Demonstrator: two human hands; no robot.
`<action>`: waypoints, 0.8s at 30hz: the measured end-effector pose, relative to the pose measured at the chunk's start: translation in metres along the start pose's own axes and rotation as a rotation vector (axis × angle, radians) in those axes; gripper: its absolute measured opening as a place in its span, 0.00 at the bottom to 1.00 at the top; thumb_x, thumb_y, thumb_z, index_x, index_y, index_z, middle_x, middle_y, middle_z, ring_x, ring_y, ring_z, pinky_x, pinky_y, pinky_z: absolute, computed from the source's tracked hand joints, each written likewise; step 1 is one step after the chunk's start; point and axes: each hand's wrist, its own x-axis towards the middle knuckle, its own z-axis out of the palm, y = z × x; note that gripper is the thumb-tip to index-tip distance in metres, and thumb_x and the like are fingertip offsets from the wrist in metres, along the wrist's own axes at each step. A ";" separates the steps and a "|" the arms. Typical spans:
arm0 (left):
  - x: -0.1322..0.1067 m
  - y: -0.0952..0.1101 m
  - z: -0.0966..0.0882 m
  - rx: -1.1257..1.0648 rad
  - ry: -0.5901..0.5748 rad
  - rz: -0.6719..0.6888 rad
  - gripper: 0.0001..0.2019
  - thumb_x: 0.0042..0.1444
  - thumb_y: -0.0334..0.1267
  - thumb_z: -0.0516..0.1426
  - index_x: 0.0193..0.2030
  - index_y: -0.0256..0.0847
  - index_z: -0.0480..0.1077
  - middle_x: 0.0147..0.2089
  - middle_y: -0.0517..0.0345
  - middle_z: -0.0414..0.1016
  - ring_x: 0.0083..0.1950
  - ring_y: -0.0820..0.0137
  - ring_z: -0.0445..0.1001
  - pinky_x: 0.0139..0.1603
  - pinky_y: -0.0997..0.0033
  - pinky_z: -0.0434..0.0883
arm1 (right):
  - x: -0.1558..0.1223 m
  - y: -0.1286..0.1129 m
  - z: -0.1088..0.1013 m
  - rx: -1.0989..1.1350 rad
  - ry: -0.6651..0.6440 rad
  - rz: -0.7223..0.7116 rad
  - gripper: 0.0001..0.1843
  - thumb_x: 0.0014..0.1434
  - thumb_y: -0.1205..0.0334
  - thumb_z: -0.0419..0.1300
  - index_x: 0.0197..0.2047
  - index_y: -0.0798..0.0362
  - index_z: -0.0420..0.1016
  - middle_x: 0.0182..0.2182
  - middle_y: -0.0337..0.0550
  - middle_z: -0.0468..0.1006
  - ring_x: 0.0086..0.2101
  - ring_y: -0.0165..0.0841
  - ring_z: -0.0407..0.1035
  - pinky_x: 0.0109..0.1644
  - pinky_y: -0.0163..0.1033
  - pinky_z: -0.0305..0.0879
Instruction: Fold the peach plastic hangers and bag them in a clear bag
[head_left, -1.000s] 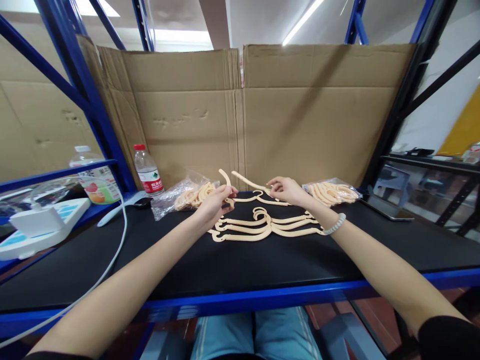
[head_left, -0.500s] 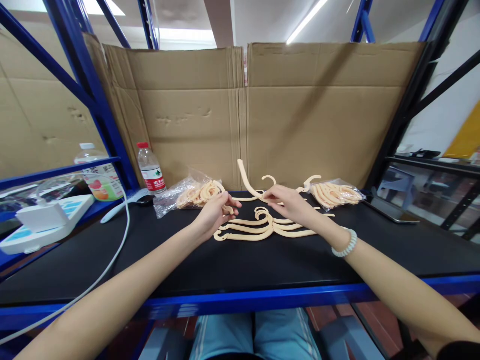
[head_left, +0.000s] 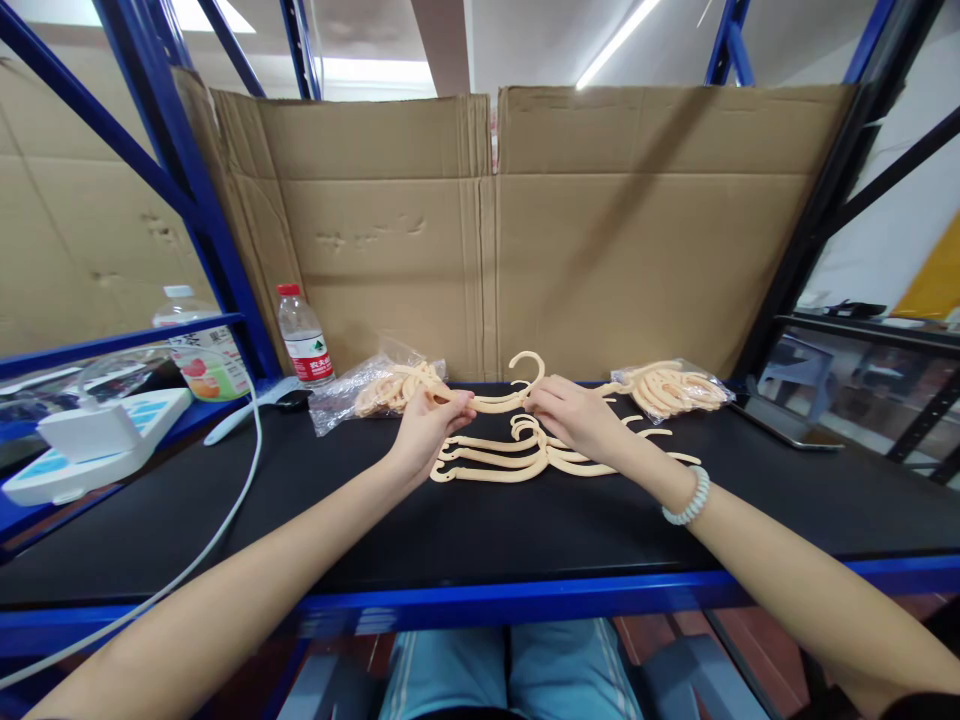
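A cream plastic hanger point(head_left: 504, 398) is held level above the black shelf top, its hook pointing up. My left hand point(head_left: 431, 425) pinches its left arm and my right hand point(head_left: 574, 415) grips it near the hook. Just below lies a flat stack of the same hangers point(head_left: 517, 458). A clear bag of cream hanger parts point(head_left: 379, 390) sits to the left behind my left hand. Another such bag point(head_left: 667, 385) rests at the right, beyond my right hand.
Cardboard sheets point(head_left: 495, 230) wall off the back of the shelf. A water bottle point(head_left: 302, 336) stands at the left by a blue post, with a second bottle point(head_left: 193, 350), a white device point(head_left: 90, 440) and a white cable point(head_left: 225, 500) further left. A dark tablet point(head_left: 787, 420) lies at the right.
The hanger was tilted with one arm sticking up; both hands have brought it level with the hook upright. My left hand has taken hold of its left arm.
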 end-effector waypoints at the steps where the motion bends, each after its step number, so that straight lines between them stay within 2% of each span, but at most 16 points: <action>1: -0.001 0.000 0.001 -0.018 0.004 0.017 0.10 0.47 0.29 0.63 0.33 0.35 0.65 0.32 0.57 0.75 0.30 0.77 0.73 0.38 0.75 0.72 | 0.000 0.000 0.001 0.022 0.030 0.059 0.07 0.59 0.72 0.51 0.36 0.51 0.67 0.36 0.45 0.72 0.39 0.35 0.66 0.42 0.39 0.64; 4: -0.002 -0.001 0.004 -0.081 -0.011 0.024 0.12 0.46 0.28 0.63 0.34 0.36 0.64 0.34 0.56 0.76 0.31 0.76 0.74 0.40 0.72 0.73 | 0.001 0.000 0.003 0.135 0.148 0.289 0.03 0.56 0.67 0.57 0.34 0.51 0.65 0.32 0.42 0.72 0.32 0.33 0.68 0.37 0.38 0.64; 7: -0.004 -0.004 0.006 -0.119 -0.029 -0.010 0.12 0.47 0.27 0.62 0.34 0.36 0.62 0.35 0.55 0.76 0.31 0.76 0.75 0.41 0.71 0.73 | 0.001 0.001 0.006 0.320 0.170 0.433 0.10 0.53 0.65 0.60 0.40 0.51 0.66 0.30 0.40 0.74 0.29 0.31 0.69 0.35 0.37 0.66; 9: -0.005 -0.005 0.006 -0.126 -0.040 -0.034 0.12 0.47 0.27 0.62 0.34 0.36 0.61 0.34 0.55 0.76 0.31 0.76 0.74 0.40 0.71 0.73 | 0.001 0.002 0.007 0.440 0.131 0.445 0.12 0.54 0.65 0.57 0.44 0.51 0.66 0.30 0.40 0.76 0.30 0.31 0.71 0.35 0.37 0.67; 12: -0.006 -0.006 0.005 -0.125 -0.052 -0.052 0.14 0.46 0.28 0.64 0.34 0.37 0.61 0.35 0.57 0.76 0.31 0.77 0.74 0.40 0.72 0.73 | 0.001 0.002 0.009 0.593 0.118 0.427 0.11 0.57 0.64 0.54 0.45 0.52 0.66 0.32 0.42 0.76 0.34 0.32 0.72 0.36 0.37 0.68; 16: -0.008 -0.009 0.005 -0.134 -0.126 -0.064 0.17 0.45 0.31 0.65 0.34 0.38 0.59 0.38 0.56 0.76 0.31 0.77 0.73 0.39 0.72 0.72 | 0.001 0.000 0.007 0.689 0.117 0.486 0.14 0.57 0.58 0.57 0.46 0.53 0.68 0.27 0.38 0.73 0.28 0.30 0.69 0.32 0.36 0.66; 20: -0.011 -0.014 0.007 -0.079 -0.149 -0.109 0.16 0.45 0.34 0.65 0.35 0.39 0.60 0.35 0.61 0.72 0.33 0.75 0.72 0.37 0.73 0.71 | 0.002 -0.003 0.002 0.707 0.080 0.497 0.13 0.57 0.54 0.58 0.39 0.55 0.73 0.28 0.40 0.74 0.24 0.27 0.65 0.27 0.34 0.62; 24: -0.010 -0.014 0.007 -0.023 -0.050 -0.115 0.14 0.42 0.26 0.61 0.35 0.39 0.62 0.33 0.63 0.66 0.35 0.76 0.68 0.35 0.74 0.70 | 0.003 -0.001 -0.004 0.686 0.074 0.502 0.13 0.57 0.55 0.57 0.33 0.56 0.74 0.28 0.42 0.74 0.23 0.27 0.64 0.26 0.34 0.60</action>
